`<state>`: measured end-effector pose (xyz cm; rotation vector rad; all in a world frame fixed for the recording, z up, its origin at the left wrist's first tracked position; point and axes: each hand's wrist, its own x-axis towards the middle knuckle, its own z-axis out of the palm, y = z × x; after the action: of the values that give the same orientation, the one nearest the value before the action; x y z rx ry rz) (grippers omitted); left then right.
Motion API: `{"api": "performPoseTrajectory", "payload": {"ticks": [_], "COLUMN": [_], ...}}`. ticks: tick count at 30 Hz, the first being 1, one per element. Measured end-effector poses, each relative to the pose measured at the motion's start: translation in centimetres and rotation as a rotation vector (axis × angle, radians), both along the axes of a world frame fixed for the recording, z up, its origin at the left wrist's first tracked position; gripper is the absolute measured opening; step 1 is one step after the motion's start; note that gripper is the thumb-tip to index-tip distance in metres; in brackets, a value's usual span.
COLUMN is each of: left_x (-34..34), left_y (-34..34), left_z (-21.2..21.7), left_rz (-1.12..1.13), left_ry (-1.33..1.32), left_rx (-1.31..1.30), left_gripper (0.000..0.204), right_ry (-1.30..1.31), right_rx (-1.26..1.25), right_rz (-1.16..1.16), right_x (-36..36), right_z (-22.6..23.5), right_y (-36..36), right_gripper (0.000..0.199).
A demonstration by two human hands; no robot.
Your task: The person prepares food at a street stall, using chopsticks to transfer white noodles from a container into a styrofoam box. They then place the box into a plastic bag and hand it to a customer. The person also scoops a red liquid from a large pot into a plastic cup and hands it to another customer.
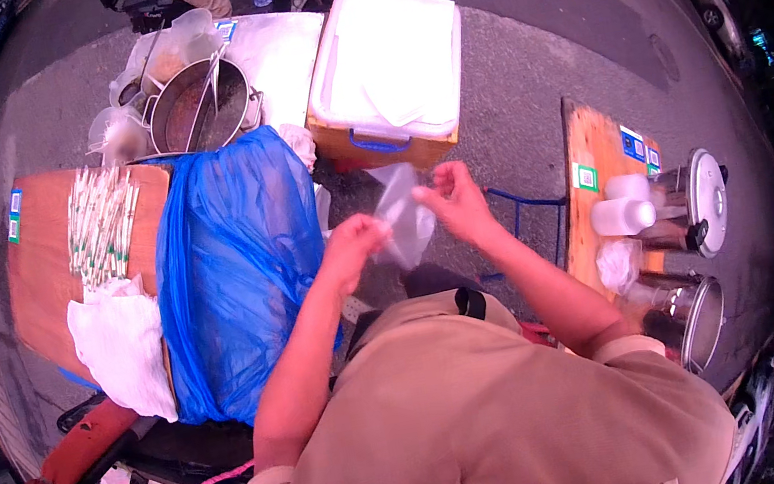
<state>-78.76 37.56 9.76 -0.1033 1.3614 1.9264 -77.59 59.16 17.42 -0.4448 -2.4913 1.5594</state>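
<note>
A thin, translucent plastic bag (407,222) hangs between my hands in front of my waist. At its left edge, the fingers of my left hand (356,247) are pinched together on it. My right hand (456,201) grips the bag's upper right side between thumb and fingers. Just beyond them stands a white lidded box (346,96) with a blue handle, resting on a wooden base; pale sheets lie on its lid. To the left of my left forearm, blue plastic sheeting (244,265) is bunched over the table's edge.
Many skewers (103,221) lie on a wooden board (42,266) at left, near a white cloth (118,335). A large pot (169,109) with tongs stands behind. At right, a wooden table (584,175) bears white cups (621,216) and metal pots (706,202).
</note>
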Motion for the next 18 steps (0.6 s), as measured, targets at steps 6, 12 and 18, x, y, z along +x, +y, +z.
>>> {"api": "performPoseTrajectory", "payload": {"ticks": [6, 12, 18], "left_x": [-0.9, -5.1, -10.1], "left_y": [5.1, 6.2, 8.1], "left_z": [1.8, 4.7, 5.6], "left_rz": [0.205, 0.502, 0.442], "left_ry": [-0.182, -0.284, -0.092], "left_rx": [0.246, 0.631, 0.281], "left_gripper": [0.009, 0.013, 0.01], "right_ry": [-0.278, -0.373, -0.263], "right_rx": [-0.22, -0.113, 0.212], "right_rz": [0.409, 0.332, 0.424], "right_x": [-0.4, -4.3, -7.5], "right_z": [-2.7, -9.2, -5.6], "right_y": [2.2, 12.2, 16.4], "right_gripper": [0.035, 0.023, 0.04]}}
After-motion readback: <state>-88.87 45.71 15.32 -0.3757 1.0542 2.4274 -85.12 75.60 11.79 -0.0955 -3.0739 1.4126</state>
